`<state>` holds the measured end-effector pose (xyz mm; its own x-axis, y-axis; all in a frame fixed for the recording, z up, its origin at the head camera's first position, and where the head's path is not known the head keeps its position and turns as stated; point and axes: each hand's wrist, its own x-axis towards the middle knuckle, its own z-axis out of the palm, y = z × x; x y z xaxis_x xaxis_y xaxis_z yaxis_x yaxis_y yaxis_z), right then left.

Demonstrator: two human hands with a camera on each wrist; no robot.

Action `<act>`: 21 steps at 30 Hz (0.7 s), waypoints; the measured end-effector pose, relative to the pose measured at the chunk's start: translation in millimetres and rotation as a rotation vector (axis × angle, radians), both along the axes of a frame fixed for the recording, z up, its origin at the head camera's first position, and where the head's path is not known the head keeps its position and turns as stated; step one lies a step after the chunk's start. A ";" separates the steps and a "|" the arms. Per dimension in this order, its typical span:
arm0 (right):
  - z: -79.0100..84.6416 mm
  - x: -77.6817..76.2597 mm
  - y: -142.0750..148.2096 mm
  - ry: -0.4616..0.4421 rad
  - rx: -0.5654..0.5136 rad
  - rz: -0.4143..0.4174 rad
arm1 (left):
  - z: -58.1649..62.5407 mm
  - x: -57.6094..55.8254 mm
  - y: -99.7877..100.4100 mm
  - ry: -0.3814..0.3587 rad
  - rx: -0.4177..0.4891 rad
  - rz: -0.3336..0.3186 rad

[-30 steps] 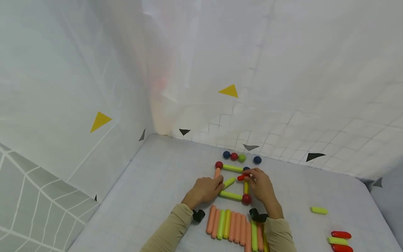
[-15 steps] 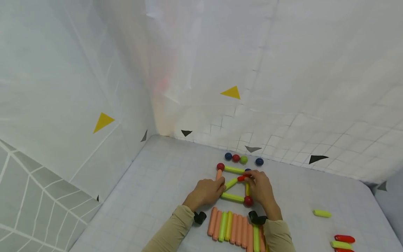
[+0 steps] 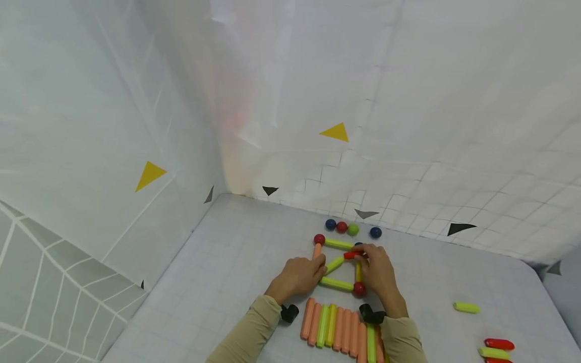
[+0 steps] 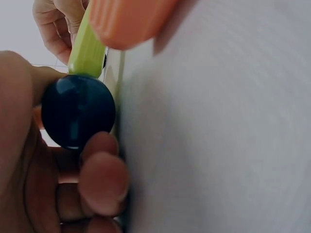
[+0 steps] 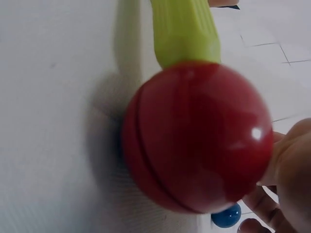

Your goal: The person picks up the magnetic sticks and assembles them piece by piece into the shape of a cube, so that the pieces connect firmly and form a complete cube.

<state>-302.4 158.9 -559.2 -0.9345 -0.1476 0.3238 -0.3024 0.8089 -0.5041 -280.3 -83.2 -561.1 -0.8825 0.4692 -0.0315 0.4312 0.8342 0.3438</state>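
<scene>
In the head view, a square of sticks and balls lies on the table. My left hand [image 3: 298, 276] covers its near left corner; in the left wrist view its fingers grip a blue ball [image 4: 77, 111] there. From that corner a yellow-green stick [image 3: 334, 264] slants inward. My right hand [image 3: 379, 267] pinches a short red stick [image 3: 350, 255] whose tip meets the slanting stick's far end. Beside those fingers, a blue ball [image 3: 358, 244] at the far right corner is partly hidden. Red balls mark the near right corner [image 3: 359, 289] and far left corner [image 3: 320, 239].
Several orange, green and yellow sticks [image 3: 332, 325] lie in a row nearest the person. Behind the square sit loose balls, including a green ball [image 3: 353, 229] and a blue ball [image 3: 375, 232]. To the right lie a green stick [image 3: 466, 307] and red sticks [image 3: 499, 344].
The right hand has brought the red stick left, closing the small gap to the slanting yellow-green stick. The left hand keeps its place at the corner. The head view has shifted slightly.
</scene>
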 end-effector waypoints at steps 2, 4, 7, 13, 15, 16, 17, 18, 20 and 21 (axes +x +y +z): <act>2.7 0.7 0.1 -0.028 0.000 -0.008 | 0.5 -0.3 0.0 0.000 0.000 -0.001; 7.1 2.2 0.8 -0.072 -0.022 -0.025 | 1.0 -0.3 -0.2 0.002 0.002 -0.002; 13.9 4.1 3.0 -0.130 -0.068 -0.071 | 1.1 0.0 0.0 0.006 0.004 0.000; 18.7 3.0 9.0 -0.167 -0.175 -0.116 | 3.0 1.0 1.8 0.010 0.005 0.017; 18.2 2.4 10.4 -0.183 -0.204 -0.115 | 3.5 1.2 2.3 -0.004 0.010 0.025; 17.9 2.3 10.9 -0.190 -0.213 -0.116 | 3.4 1.1 2.6 -0.008 0.011 0.029; 18.0 2.4 11.2 -0.200 -0.227 -0.119 | 3.7 1.1 2.9 -0.014 0.012 0.033; 17.9 2.6 11.4 -0.207 -0.241 -0.120 | 4.2 1.1 3.1 -0.018 0.007 0.034; 18.5 3.7 11.6 -0.218 -0.243 -0.125 | 5.0 0.9 3.7 -0.020 0.000 0.036; 18.8 3.9 11.5 -0.218 -0.243 -0.129 | 5.3 0.6 4.0 -0.015 -0.006 0.033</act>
